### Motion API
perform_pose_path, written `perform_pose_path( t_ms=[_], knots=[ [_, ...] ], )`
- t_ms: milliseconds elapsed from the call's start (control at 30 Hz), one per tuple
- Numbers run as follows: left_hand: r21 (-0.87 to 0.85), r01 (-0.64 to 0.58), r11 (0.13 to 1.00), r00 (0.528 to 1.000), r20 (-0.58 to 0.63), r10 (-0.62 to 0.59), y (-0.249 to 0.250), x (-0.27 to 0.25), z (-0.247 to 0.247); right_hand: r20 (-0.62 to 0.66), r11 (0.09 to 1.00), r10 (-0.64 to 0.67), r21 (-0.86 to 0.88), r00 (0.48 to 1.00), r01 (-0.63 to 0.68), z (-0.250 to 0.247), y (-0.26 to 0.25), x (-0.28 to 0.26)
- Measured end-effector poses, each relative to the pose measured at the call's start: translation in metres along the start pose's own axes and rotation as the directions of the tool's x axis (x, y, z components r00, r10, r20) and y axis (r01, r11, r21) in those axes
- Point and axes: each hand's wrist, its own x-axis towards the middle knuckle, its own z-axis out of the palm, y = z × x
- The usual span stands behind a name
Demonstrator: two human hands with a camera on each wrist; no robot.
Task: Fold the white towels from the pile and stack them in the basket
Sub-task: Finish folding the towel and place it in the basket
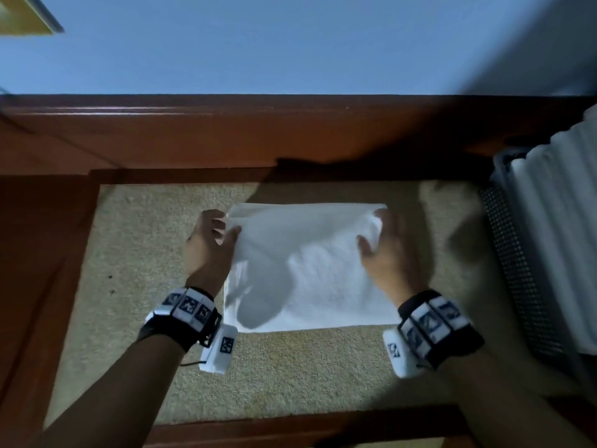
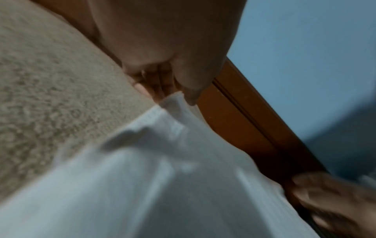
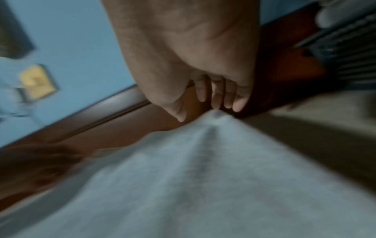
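Working across from your left: your left hand (image 1: 211, 242) pinches the far-left corner of the white towel (image 1: 310, 270), thumb on top, fingers curled beneath; the towel lies mid-fold on the beige carpet (image 1: 135, 253), its far edge raised between your hands; your right hand (image 1: 382, 250) grips the far-right corner, fingers curled into the cloth; at far right the basket (image 1: 517, 270) already holds folded towels; next, I'd judge, you bring both corners evenly onto the near edge.
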Motion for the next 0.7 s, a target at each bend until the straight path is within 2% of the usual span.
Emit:
perform_pose_path(
  t_ms=[33,100,167,233,300,367,467,533,600,633,700],
  knots=[
    [0.042,-0.091,0.995,0.995,-0.042,0.092,0.003,-0.01,0.003,0.017,0.993,-0.112,-0.023,0.994,0.112,0.005,-0.016,-0.016],
    [0.136,-0.275,0.952,0.959,-0.037,0.282,0.012,-0.035,0.015,0.184,0.976,-0.204,-0.044,0.962,0.215,0.018,-0.053,-0.04],
    [0.16,-0.422,0.892,0.905,0.13,0.405,0.016,-0.054,0.034,0.317,0.957,-0.233,-0.093,0.919,0.275,0.043,-0.068,-0.049],
    [0.21,-0.491,0.846,0.852,0.32,0.415,0.008,-0.055,0.051,0.336,0.94,-0.242,-0.151,0.91,0.306,0.063,-0.057,-0.037],
    [0.314,-0.509,0.801,0.837,0.396,0.377,-0.003,-0.036,0.058,0.303,0.941,-0.207,-0.198,0.93,0.274,0.071,-0.034,-0.018],
    [0.404,-0.487,0.774,0.856,0.397,0.332,-0.008,-0.011,0.058,0.283,0.947,-0.143,-0.239,0.948,0.214,0.066,-0.011,0.006],
    [0.448,-0.462,0.765,0.871,0.39,0.298,-0.01,0.009,0.058,0.276,0.962,-0.029,-0.254,0.961,0.102,0.051,0.014,0.032],
    [0.459,-0.435,0.774,0.887,0.365,0.282,-0.014,0.01,0.06,0.305,0.977,0.067,-0.211,0.95,-0.001,0.042,0.031,0.042],
    [0.434,-0.312,0.845,0.934,0.305,0.189,-0.018,0.009,0.059,0.364,0.987,0.135,-0.131,0.921,-0.093,0.031,0.048,0.044],
    [0.394,-0.224,0.892,0.953,0.28,0.115,-0.018,0.007,0.054,0.393,0.989,0.13,-0.111,0.91,-0.094,0.025,0.055,0.044],
    [0.265,-0.073,0.962,0.961,0.278,-0.003,-0.021,0.0,0.042,0.425,0.994,0.086,-0.095,0.901,-0.05,0.014,0.064,0.042]
  ],
)
